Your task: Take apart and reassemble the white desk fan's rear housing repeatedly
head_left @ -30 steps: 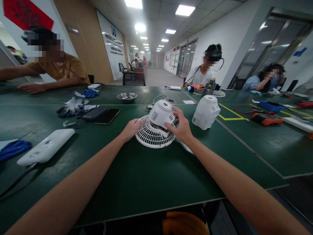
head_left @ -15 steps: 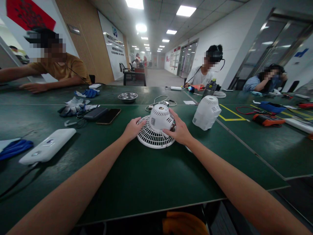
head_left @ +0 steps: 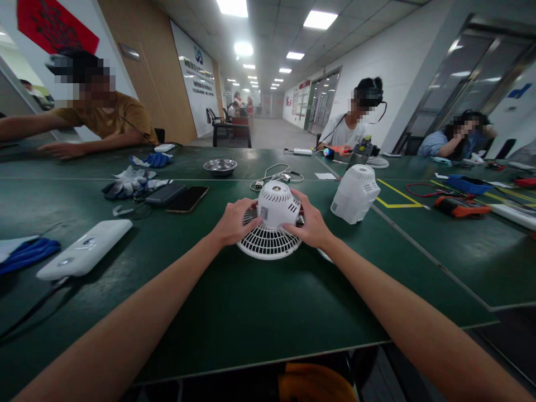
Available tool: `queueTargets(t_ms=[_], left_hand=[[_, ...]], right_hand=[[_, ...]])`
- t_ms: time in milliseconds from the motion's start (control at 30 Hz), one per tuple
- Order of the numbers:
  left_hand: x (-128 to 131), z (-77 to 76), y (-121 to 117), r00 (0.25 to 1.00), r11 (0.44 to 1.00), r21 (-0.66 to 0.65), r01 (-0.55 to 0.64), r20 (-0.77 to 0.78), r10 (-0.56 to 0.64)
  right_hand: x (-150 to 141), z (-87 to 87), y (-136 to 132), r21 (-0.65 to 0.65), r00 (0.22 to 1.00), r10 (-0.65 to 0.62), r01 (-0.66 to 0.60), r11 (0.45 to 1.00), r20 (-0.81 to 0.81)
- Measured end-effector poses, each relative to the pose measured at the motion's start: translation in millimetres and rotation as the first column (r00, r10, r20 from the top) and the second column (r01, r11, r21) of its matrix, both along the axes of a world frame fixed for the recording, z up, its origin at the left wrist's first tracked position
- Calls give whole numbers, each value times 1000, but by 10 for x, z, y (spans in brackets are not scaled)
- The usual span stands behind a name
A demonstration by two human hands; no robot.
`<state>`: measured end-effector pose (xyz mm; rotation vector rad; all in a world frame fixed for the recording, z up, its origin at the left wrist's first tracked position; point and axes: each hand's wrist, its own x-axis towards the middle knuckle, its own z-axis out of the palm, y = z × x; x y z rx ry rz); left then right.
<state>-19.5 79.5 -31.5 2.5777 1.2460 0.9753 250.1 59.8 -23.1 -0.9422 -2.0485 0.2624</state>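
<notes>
A white fan motor housing (head_left: 276, 205), with slots round its top, sits above a round white fan grille (head_left: 270, 245) on the green table. From the left, my left hand (head_left: 238, 221) grips the housing, thumb at its front near the label. My right hand (head_left: 310, 222) holds its other side with fingers curled round it. Part of a metallic piece shows between the right fingers. Just behind lies a white cable (head_left: 276, 170) with a plug. A white translucent plastic cover (head_left: 355, 195) stands to the right, apart from my hands.
On the left lie a white power bank (head_left: 86, 249), a phone (head_left: 187, 199), a dark box (head_left: 166, 194) and gloves (head_left: 132, 184). A metal bowl (head_left: 220, 166) stands farther back. An orange multimeter (head_left: 462, 206) is at right. Several people sit around the table.
My left hand has moved from the grille's edge onto the left side of the housing. The right hand keeps its hold. The view has shifted slightly.
</notes>
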Motion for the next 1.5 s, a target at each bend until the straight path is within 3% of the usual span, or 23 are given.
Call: queueTargets(t_ms=[300,567,1033,1500], left_hand=[[11,97,-50,1000,999,36,-6,-9,6],[-4,46,-7,999,1000,2,-6,-32,6],[23,13,48,998,995,-102,25,-57,-31],[21,1,39,997,996,-90,3,-76,-10]], right_hand=[[90,52,-20,-72,990,144,-144,987,2],[42,40,-39,-60,997,79,-78,995,7],[3,51,-34,-89,994,102,-105,990,-41],[-20,24,-25,-60,992,126,-128,990,-32]])
